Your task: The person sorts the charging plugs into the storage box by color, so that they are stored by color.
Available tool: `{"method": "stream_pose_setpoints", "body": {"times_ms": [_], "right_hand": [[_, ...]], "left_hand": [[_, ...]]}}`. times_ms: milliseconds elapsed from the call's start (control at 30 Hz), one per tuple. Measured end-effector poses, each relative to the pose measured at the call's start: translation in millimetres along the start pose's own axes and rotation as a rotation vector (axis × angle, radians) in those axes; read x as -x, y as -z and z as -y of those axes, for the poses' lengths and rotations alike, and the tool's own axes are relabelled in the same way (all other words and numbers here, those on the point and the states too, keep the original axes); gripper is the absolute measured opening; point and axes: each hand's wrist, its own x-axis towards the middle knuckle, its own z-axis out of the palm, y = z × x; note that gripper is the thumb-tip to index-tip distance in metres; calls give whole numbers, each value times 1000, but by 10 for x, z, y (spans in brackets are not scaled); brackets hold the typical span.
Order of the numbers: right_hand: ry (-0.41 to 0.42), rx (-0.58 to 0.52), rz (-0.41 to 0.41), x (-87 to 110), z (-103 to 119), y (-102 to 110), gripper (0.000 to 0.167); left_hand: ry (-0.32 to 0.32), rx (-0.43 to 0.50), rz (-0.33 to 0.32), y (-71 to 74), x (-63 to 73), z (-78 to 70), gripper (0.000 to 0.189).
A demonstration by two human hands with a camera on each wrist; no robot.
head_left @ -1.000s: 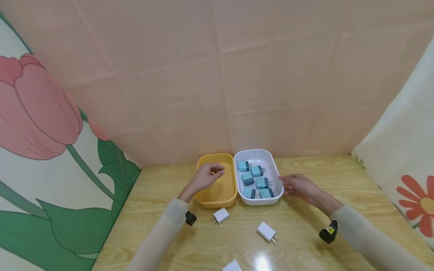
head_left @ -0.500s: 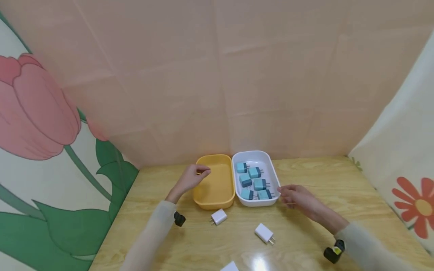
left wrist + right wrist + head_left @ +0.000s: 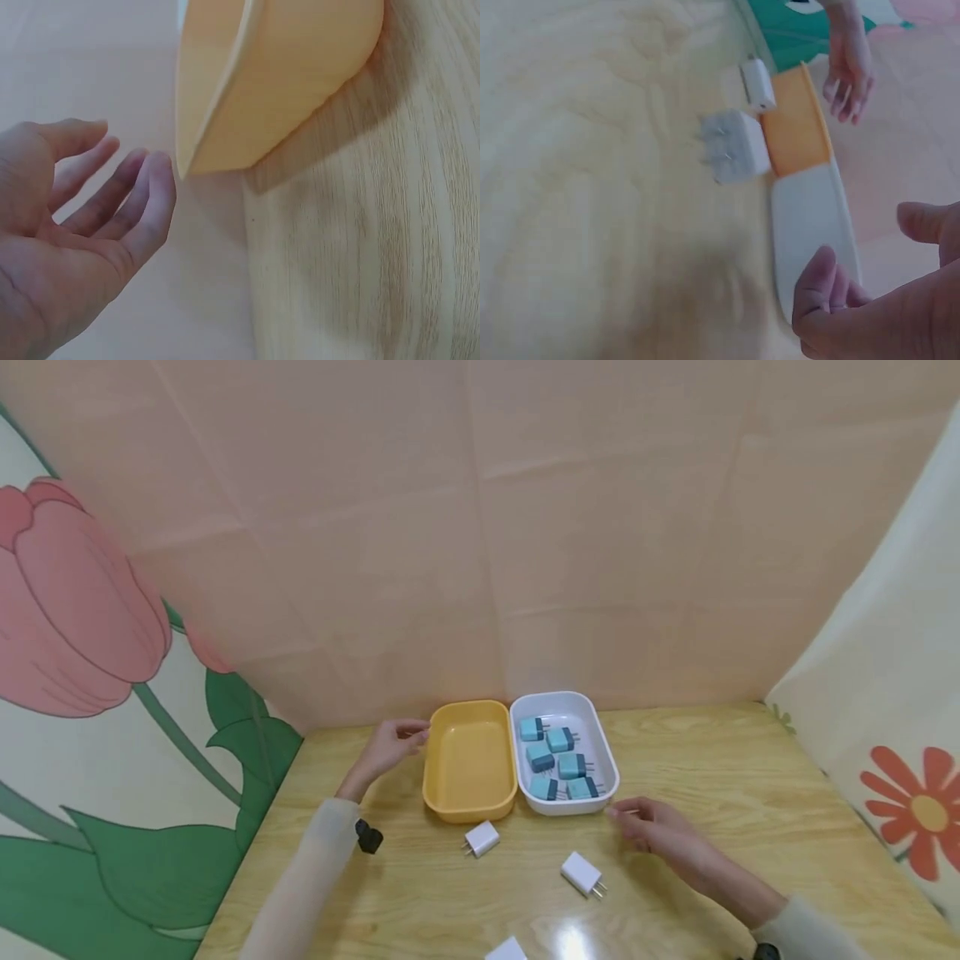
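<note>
My left hand (image 3: 387, 748) is at the left rim of a yellow tray (image 3: 472, 760), its fingers loosely bent. In the left wrist view a gap shows between thumb and fingers, with nothing in the left hand (image 3: 97, 217). The right hand (image 3: 667, 835) hovers off the front right corner of a white tray (image 3: 607, 735), fingers relaxed and holding nothing. Inside the white tray lie several light-blue charger plugs (image 3: 572, 766) with dark ends and metal prongs. The yellow tray, side by side with it, has a bare floor.
On the wooden table (image 3: 420, 893) in front of the trays lie a white charger plug (image 3: 482, 838), another white charger plug (image 3: 582, 874), and a white block (image 3: 507, 949) cut off by the bottom edge. A pink cloth backdrop (image 3: 480, 568) rises right behind the trays.
The left hand has moved left, from over the yellow tray to its outer rim. My right hand has drawn back towards me from the white tray's right side. The plugs stay put.
</note>
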Motion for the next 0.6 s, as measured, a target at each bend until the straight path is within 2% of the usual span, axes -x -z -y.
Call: {"method": "stream_pose_setpoints", "body": {"times_ms": [200, 300, 367, 600], "right_hand": [[44, 144, -64, 92, -86, -199, 57], [68, 215, -103, 137, -114, -297, 58], [95, 245, -111, 175, -136, -341, 58], [209, 289, -81, 274, -237, -435, 65]], "left_hand": [[140, 177, -73, 67, -15, 130, 35], [185, 234, -81, 91, -24, 185, 37], [214, 279, -71, 98, -33, 214, 40], [314, 326, 16, 107, -129, 298, 49]]}}
